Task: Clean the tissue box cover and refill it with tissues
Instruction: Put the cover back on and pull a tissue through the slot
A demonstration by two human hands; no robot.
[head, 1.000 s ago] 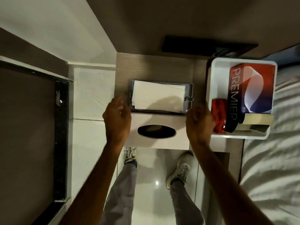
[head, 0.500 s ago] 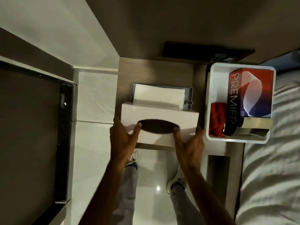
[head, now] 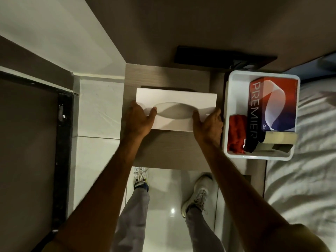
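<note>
Since half a second ago, white tissue box cover (head: 175, 99) moved up-frame, now hiding tissue stack and tray at frame centre on table (head: 169, 151). Left hand (head: 139, 120), right hand (head: 207, 125): fingers clamped on cover ends. Refill looks nearly done; seating left.

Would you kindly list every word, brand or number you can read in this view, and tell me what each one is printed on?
"PREMIER" in large white letters, running along the red and blue tissue carton that stands in the white bin.
"...IER" in small white letters lower on the same carton; the rest of the word is cut off.
The white tissue box cover shows no text.
</note>
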